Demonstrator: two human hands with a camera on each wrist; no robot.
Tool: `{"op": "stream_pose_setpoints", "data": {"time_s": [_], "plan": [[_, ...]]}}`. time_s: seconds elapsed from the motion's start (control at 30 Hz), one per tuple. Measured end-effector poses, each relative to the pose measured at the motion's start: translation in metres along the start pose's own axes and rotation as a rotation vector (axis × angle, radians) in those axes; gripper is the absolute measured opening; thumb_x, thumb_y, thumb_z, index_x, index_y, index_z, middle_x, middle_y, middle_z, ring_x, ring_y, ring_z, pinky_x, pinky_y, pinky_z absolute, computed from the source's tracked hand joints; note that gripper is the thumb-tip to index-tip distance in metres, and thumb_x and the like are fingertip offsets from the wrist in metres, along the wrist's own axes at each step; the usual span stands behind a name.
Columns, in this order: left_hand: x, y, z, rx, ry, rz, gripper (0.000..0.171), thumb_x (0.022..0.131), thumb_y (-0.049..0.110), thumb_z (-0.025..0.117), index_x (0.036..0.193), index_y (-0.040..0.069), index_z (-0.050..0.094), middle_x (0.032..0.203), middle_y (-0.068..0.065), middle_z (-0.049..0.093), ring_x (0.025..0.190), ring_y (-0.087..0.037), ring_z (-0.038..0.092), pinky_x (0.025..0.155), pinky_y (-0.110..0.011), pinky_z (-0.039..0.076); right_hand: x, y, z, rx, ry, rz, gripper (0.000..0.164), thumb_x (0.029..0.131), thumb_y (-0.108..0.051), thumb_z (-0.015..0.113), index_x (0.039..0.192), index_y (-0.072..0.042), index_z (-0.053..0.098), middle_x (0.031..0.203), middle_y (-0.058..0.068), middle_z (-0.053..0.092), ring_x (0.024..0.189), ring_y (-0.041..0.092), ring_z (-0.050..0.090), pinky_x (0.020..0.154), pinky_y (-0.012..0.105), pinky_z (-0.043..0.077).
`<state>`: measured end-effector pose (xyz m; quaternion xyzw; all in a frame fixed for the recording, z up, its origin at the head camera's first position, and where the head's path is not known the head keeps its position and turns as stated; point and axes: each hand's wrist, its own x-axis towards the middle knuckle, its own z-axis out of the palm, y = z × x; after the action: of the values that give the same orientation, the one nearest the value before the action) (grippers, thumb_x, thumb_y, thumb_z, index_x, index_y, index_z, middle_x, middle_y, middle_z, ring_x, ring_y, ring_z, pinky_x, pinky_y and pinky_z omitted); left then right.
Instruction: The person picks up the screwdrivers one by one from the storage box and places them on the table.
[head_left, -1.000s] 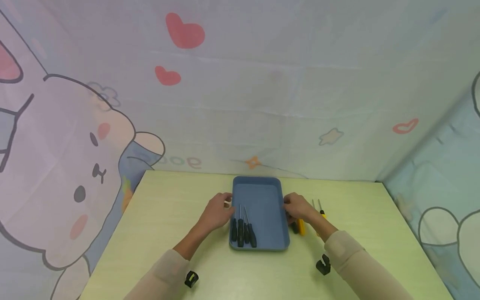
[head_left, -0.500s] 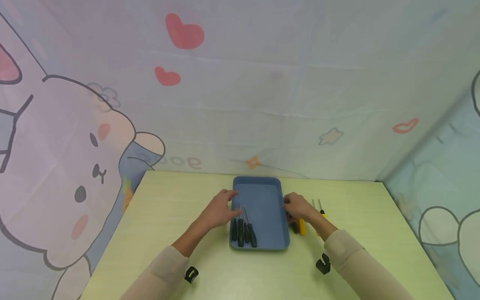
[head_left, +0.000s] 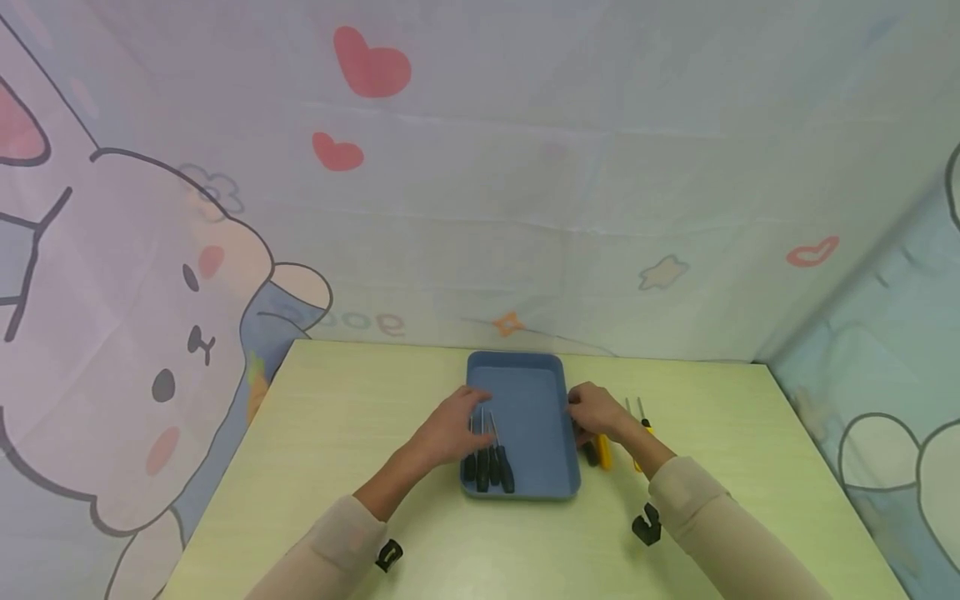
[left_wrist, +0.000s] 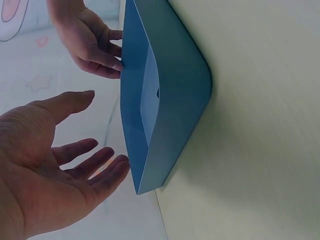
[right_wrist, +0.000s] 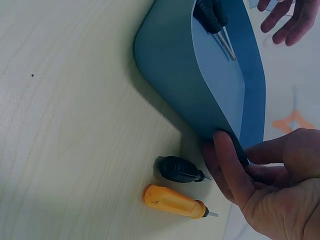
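My right hand [head_left: 596, 414] is pinching the right wall [right_wrist: 185, 95] of the blue tray [head_left: 528, 417], which is sitting on the desk [head_left: 375, 383]; my left hand [head_left: 450, 429] is hovering over the tray's left part, fingers spread, holding nothing, above black-handled screwdrivers [head_left: 506, 475]. I'm judging the tray light, stiff, a bit slick, so I'm favouring gripping opposite sides, level.

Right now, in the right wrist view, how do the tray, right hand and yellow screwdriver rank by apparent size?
1. Tray, cut off by the frame
2. Right hand, also cut off
3. Yellow screwdriver
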<state>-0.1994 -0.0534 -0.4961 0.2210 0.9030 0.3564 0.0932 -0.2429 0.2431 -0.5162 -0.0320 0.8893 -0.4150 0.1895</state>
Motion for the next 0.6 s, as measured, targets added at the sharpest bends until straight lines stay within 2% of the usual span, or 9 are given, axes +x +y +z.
{"op": "stream_pose_setpoints", "data": {"time_s": [0.37,0.6], "plan": [[-0.001,0.01,0.005,0.065,-0.07,0.023,0.071,0.093,0.023,0.084,0.154,0.003,0.052,0.155,-0.02,0.046,0.143,-0.042,0.048,0.112,-0.056,0.047,0.003,0.002,0.0,-0.004,0.006,0.002,0.019,0.103,-0.001,0.052,0.102,0.011,0.067,0.083,0.018,0.062,0.07,0.027,0.066,0.06,0.041,0.065],[-0.002,0.011,0.014,0.191,-0.078,0.012,0.075,0.09,0.029,0.087,0.153,0.005,0.053,0.154,-0.017,0.048,0.143,-0.038,0.047,0.109,-0.052,0.05,0.001,0.001,0.0,-0.013,-0.001,0.009,0.019,0.103,-0.001,0.052,0.103,0.012,0.066,0.084,0.019,0.062,0.07,0.028,0.068,0.06,0.041,0.065]]}}
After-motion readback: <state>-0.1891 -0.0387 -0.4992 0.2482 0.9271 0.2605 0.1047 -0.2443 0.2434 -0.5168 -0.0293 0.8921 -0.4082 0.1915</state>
